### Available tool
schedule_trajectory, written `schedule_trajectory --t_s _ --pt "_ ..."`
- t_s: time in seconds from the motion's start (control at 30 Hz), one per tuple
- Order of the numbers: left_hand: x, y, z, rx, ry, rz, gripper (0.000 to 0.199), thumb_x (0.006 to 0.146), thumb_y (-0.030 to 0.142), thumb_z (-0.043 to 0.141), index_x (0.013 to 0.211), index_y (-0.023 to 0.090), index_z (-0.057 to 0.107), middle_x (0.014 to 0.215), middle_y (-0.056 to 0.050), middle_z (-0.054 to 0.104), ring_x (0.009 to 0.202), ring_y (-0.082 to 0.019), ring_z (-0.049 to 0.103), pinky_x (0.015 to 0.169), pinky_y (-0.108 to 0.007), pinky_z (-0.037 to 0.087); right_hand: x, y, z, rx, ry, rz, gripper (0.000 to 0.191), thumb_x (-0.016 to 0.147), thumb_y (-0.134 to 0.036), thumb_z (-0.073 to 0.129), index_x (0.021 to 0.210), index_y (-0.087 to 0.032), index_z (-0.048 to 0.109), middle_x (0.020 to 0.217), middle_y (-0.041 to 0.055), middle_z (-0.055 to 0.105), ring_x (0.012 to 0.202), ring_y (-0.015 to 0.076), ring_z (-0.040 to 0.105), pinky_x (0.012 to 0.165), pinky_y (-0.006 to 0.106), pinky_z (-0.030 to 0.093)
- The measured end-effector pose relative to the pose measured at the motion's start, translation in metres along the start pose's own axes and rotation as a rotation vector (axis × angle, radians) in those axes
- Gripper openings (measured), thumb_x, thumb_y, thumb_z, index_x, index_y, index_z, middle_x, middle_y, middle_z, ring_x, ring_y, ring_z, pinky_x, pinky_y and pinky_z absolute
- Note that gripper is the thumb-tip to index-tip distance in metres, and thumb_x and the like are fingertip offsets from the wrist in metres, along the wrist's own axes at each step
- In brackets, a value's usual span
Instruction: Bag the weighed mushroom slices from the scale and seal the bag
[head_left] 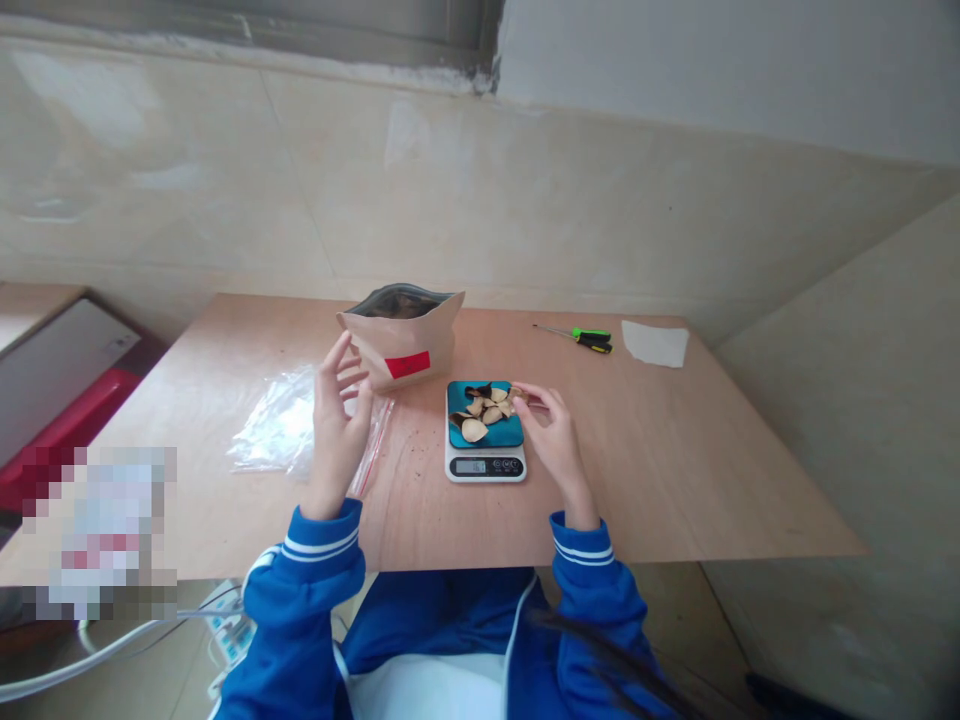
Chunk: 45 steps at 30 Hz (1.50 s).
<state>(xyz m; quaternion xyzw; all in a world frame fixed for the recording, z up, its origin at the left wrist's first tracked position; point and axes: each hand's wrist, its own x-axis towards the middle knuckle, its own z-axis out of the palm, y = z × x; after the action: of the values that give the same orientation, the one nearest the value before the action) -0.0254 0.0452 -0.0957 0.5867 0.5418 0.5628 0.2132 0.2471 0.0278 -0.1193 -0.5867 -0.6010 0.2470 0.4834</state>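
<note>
My right hand (551,435) reaches over a digital kitchen scale (485,466), its fingertips pinching a thin brown piece at the edge of a teal dish (504,432). Several curled dried slices (480,412), brown and cream, lie heaped on that dish. My left hand (337,430) is raised with its fingers apart and nothing in it, just in front of an upright kraft pouch (401,340) with a red label. The open pouch has dark contents inside. A clear zip bag (289,425) lies flat under and beside my left hand.
A green-and-black screwdriver (586,339) and a white paper sheet (655,343) lie at the far right of the wooden table (675,470). Crumbs are scattered left of the scale. A red object (64,425) sits beyond the left edge, and a power strip (229,625) lies below.
</note>
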Motion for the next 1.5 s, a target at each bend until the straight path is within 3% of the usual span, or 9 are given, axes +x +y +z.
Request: schedule_trajectory --t_s 0.23,0.4,0.57,0.7,0.9,1.03,1.23,1.37,1.5 --pt "-0.050 -0.040 -0.028 0.251 0.034 -0.156 0.034 0.088 0.036 0.055 0.118 0.020 0.057 0.119 -0.012 0.060 0.099 -0.025 0.062 0.081 -0.041 0.054 0.083 -0.111 0.055 -0.214 -0.098 -0.347 0.026 0.099 -0.034 0.051 0.121 -0.022 0.058 0.116 0.0066 0.064 0.108 0.0186 0.059 0.098 0.032 0.047" --pt "-0.073 -0.067 -0.035 0.457 -0.100 -0.139 0.038 0.085 0.042 0.057 0.115 0.018 0.061 0.103 -0.012 0.056 0.100 -0.031 0.060 0.091 -0.052 0.050 0.117 -0.138 0.093 -0.631 -0.212 -0.371 0.032 0.104 -0.033 0.039 0.108 -0.015 0.065 0.112 0.0119 0.064 0.116 0.0276 0.052 0.102 0.041 0.039" --pt "-0.079 -0.090 -0.035 0.526 -0.153 -0.105 0.039 0.085 0.038 0.059 0.118 0.019 0.061 0.107 -0.012 0.055 0.102 -0.031 0.060 0.092 -0.050 0.051 0.095 -0.132 0.071 -0.455 -0.146 -0.454 0.031 0.103 -0.030 0.040 0.108 -0.018 0.068 0.120 0.0099 0.062 0.118 0.0256 0.052 0.105 0.041 0.037" --pt "-0.079 -0.098 -0.034 0.556 -0.194 -0.120 0.030 0.088 0.036 0.054 0.110 0.019 0.066 0.103 -0.012 0.056 0.092 -0.028 0.061 0.086 -0.046 0.052 0.050 -0.117 0.052 -0.134 -0.126 -0.376 0.029 0.103 -0.026 0.038 0.104 -0.021 0.067 0.107 0.0059 0.066 0.106 0.0193 0.058 0.097 0.033 0.044" --pt "-0.080 -0.084 -0.030 0.758 -0.248 -0.066 0.039 0.088 0.044 0.059 0.121 0.025 0.068 0.104 -0.014 0.059 0.088 -0.029 0.059 0.079 -0.045 0.049 -0.033 -0.075 0.080 0.066 -0.355 -0.045 0.026 0.100 -0.026 0.043 0.093 -0.023 0.067 0.097 0.0035 0.067 0.092 0.0171 0.063 0.082 0.029 0.050" --pt "-0.077 -0.072 -0.034 0.592 -0.238 -0.159 0.034 0.093 0.040 0.049 0.115 0.027 0.070 0.096 -0.007 0.061 0.075 -0.021 0.062 0.071 -0.035 0.050 -0.071 -0.057 0.100 0.119 -0.421 0.097 0.020 0.097 -0.024 0.045 0.100 -0.024 0.065 0.102 0.0045 0.066 0.088 0.0176 0.064 0.080 0.031 0.053" --pt "-0.077 -0.024 -0.035 0.242 -0.198 -0.248 0.036 0.090 0.049 0.054 0.112 0.024 0.068 0.090 -0.003 0.067 0.070 -0.016 0.062 0.065 -0.031 0.052 -0.087 -0.055 0.119 0.230 -0.414 0.304 0.030 0.093 -0.039 0.054 0.117 -0.021 0.051 0.111 0.0105 0.065 0.089 0.0194 0.067 0.088 0.039 0.055" --pt "-0.083 0.007 -0.026 0.059 -0.192 -0.275 0.041 0.086 0.049 0.061 0.115 0.020 0.065 0.082 -0.003 0.068 0.067 -0.016 0.064 0.057 -0.028 0.052 -0.082 -0.052 0.123 0.457 -0.403 0.381 0.019 0.092 -0.041 0.052 0.092 -0.022 0.050 0.085 0.0022 0.067 0.070 0.0155 0.067 0.067 0.030 0.055" --pt "-0.084 0.016 -0.027 0.050 -0.056 -0.272 0.031 0.087 0.047 0.061 0.099 0.019 0.068 0.086 -0.004 0.070 0.072 -0.016 0.065 0.066 -0.030 0.054 -0.075 -0.039 0.104 0.443 -0.358 0.496 0.019 0.091 -0.035 0.052 0.078 -0.023 0.044 0.055 -0.0071 0.055 0.046 0.0117 0.054 0.047 0.022 0.042"
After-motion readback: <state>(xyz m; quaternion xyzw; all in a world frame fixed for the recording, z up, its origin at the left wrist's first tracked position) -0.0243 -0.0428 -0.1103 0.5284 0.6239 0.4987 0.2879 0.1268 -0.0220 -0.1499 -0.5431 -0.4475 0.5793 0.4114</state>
